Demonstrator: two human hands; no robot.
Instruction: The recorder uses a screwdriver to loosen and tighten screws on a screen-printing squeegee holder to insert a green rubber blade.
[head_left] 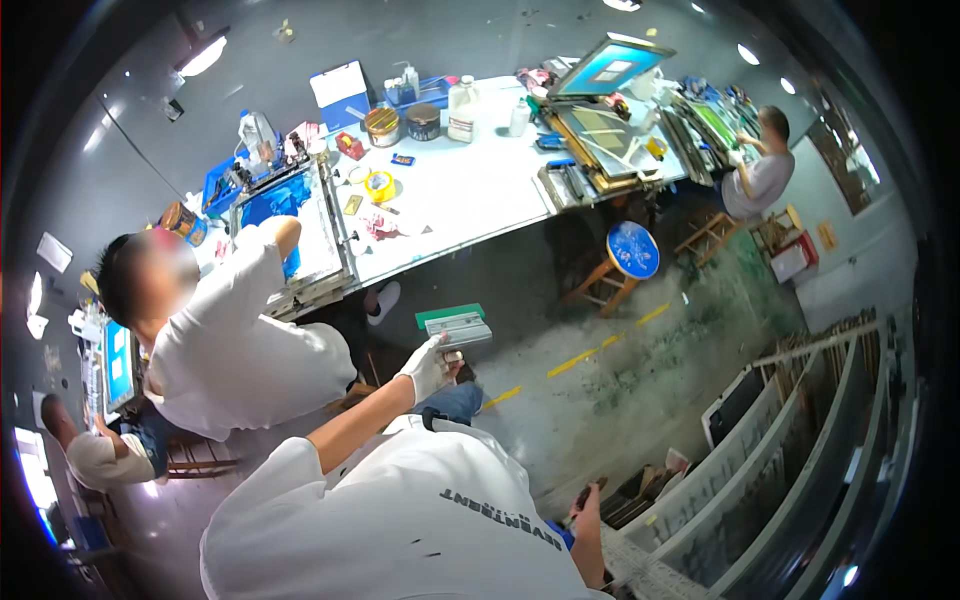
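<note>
Beyond dark shirt lettering (500,515), left fingers (433,352) clasp a grey tool (462,329), right fingers (588,509) unclear in grip.

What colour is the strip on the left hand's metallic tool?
The strip is green; head view.

Wearer: white short-sleeved shirt (380,520), blue trousers (458,402).
Dark lettering (502,512) across shirt; 1 white glove (424,374) on left hand (430,366).

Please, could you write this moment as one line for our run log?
left hand: white-gloved, holding green-bladed squeegee | right hand: near slotted rack, grip unclear | ahead: white worktable, blue-topped stool
</note>
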